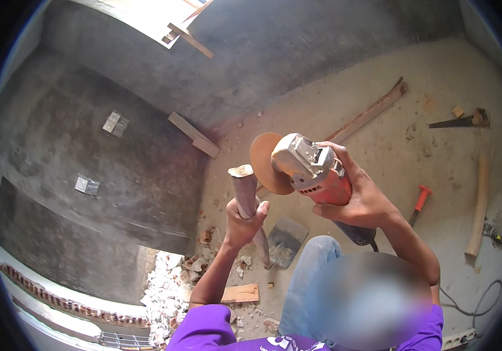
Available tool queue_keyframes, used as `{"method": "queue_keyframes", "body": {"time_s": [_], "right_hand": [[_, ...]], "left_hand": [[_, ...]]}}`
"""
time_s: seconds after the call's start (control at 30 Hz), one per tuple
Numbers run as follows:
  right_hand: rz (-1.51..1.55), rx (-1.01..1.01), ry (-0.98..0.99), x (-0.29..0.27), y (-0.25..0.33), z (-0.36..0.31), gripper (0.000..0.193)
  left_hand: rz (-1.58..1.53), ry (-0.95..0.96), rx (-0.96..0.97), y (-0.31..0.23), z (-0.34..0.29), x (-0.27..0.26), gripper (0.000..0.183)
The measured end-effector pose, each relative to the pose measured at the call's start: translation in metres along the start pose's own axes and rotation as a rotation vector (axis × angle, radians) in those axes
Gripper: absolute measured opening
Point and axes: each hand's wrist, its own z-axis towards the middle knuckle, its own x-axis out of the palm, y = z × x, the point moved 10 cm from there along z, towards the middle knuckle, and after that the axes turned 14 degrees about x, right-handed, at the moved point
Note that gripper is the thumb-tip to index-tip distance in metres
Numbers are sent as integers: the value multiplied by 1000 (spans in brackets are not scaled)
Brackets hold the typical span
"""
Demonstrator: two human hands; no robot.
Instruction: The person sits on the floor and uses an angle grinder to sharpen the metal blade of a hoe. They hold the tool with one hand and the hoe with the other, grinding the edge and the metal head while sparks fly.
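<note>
My left hand (245, 224) is wrapped round a rough wooden stick (244, 190), held upright with its pale cut end on top. The stick's lower part shows below my fist. Gripped in my right hand (365, 196) is a red and grey angle grinder (333, 186), its worn metal head tilted up. The grinder's tan round disc (265, 159) faces the stick's upper end, close beside it; whether they touch I cannot tell. I cannot make out whether the disc is spinning.
White rubble (166, 292) and a short board (239, 293) lie at lower left, near a grey shovel blade (286, 243). On the floor to the right are a handsaw (458, 121), a red-handled tool (421, 200), a long wooden pole (478, 210) and a cable (473, 310). A beam (368, 114) lies beyond.
</note>
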Motion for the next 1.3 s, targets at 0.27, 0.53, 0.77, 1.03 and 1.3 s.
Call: {"method": "queue_keyframes", "body": {"time_s": [0.27, 0.53, 0.77, 1.03, 1.3], "right_hand": [[-270, 54, 22, -4, 58, -8, 91], [-354, 156, -53, -9, 78, -24, 93], [-373, 229, -249, -48, 35, -24, 89], [-371, 399, -503, -109, -9, -66, 86], [-404, 361, -713, -157, -4, -94, 74]], "left_hand": [[31, 40, 41, -7, -1, 8, 17], [133, -129, 203, -41, 8, 23, 13], [213, -169, 128, 9, 22, -38, 23], [-46, -346, 45, 76, 14, -112, 27], [43, -365, 28, 128, -19, -107, 30]]}}
